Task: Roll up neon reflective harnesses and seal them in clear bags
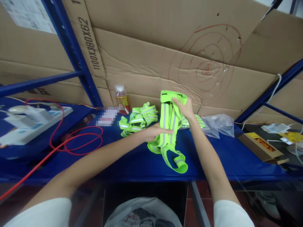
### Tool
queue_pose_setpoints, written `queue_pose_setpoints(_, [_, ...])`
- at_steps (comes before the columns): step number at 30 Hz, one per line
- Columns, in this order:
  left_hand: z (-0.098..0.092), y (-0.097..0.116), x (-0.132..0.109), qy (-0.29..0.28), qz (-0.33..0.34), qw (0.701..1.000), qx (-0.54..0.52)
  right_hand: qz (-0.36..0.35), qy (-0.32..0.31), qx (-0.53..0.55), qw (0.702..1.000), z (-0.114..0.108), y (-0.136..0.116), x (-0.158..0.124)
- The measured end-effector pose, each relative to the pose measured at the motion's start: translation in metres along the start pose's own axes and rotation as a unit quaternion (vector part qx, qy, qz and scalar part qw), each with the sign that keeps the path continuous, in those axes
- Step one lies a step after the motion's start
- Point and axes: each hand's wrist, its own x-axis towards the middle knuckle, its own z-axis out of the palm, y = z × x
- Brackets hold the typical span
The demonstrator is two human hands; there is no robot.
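Note:
A neon-yellow reflective strap (168,118) with silver stripes hangs folded between my two hands over the blue table. My right hand (184,107) grips its top end, thumb on the front. Lower down, my left hand (157,131) is closed round the folded lengths from the left side. A loose loop of the strap curls below, near the table's front edge. To the left lies a heap of similar reflective straps (139,119). Behind my right wrist, more yellow strap material (200,121) shows partly, beside clear plastic bags (221,125).
A bottle with a white cap (122,100) stands against the cardboard wall (142,69). Red cable (82,135) coils on the left by a white power strip (35,123). An open cardboard box (260,146) sits at right. Blue shelf posts (78,60) flank the blue table (132,164).

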Motion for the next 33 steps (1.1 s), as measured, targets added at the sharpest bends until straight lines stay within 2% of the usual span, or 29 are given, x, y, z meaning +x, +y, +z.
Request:
queue_pose_setpoints(4, [-0.012, -0.022, -0.008, 0.051, -0.108, 0.993, -0.027, 0.129, -0.048, -0.011, 0.990, 0.009, 0.042, -0.035])
queue_pose_setpoints(7, [-0.016, -0.034, -0.016, 0.040, -0.147, 0.988, -0.020, 0.148, -0.057, -0.008, 0.987, 0.010, 0.057, -0.048])
queue_pose_setpoints(12, [-0.008, -0.043, -0.037, -0.056, -0.148, 0.984, -0.084, 0.133, -0.034, -0.019, 0.990, 0.007, 0.053, -0.043])
queue_pose_setpoints(15, [-0.003, -0.051, -0.047, -0.197, -0.189, 0.958, -0.092, 0.087, -0.012, -0.047, 0.995, 0.006, 0.052, -0.043])
queue_pose_setpoints(17, [-0.005, -0.055, -0.050, -0.288, -0.236, 0.925, -0.078, 0.051, -0.030, -0.079, 0.995, 0.005, 0.055, -0.047])
queue_pose_setpoints(18, [-0.008, -0.054, -0.050, -0.313, -0.262, 0.910, -0.067, 0.038, -0.050, -0.097, 0.993, 0.005, 0.058, -0.049])
queue_pose_setpoints(21, [-0.020, -0.042, -0.053, -0.322, -0.338, 0.884, 0.015, 0.027, -0.101, -0.139, 0.985, 0.005, 0.065, -0.054])
queue_pose_setpoints(24, [-0.025, -0.015, -0.066, -0.297, -0.383, 0.847, 0.217, 0.028, -0.109, -0.139, 0.984, 0.006, 0.069, -0.053])
queue_pose_setpoints(25, [-0.023, -0.005, -0.071, -0.263, -0.367, 0.839, 0.303, 0.028, -0.105, -0.134, 0.985, 0.006, 0.070, -0.052])
queue_pose_setpoints(26, [-0.019, 0.004, -0.076, -0.216, -0.324, 0.833, 0.393, 0.029, -0.101, -0.130, 0.986, 0.006, 0.070, -0.051])
queue_pose_setpoints(28, [-0.005, 0.016, -0.080, -0.094, -0.155, 0.817, 0.547, 0.031, -0.097, -0.127, 0.987, 0.005, 0.071, -0.049])
queue_pose_setpoints(30, [0.013, 0.017, -0.076, -0.016, 0.042, 0.794, 0.606, 0.029, -0.098, -0.126, 0.987, 0.005, 0.071, -0.049])
queue_pose_setpoints(31, [0.022, 0.013, -0.071, -0.012, 0.122, 0.789, 0.602, 0.027, -0.098, -0.125, 0.987, 0.005, 0.071, -0.049])
queue_pose_setpoints(33, [0.037, -0.003, -0.056, -0.083, 0.257, 0.762, 0.589, 0.021, -0.095, -0.123, 0.988, 0.005, 0.072, -0.051])
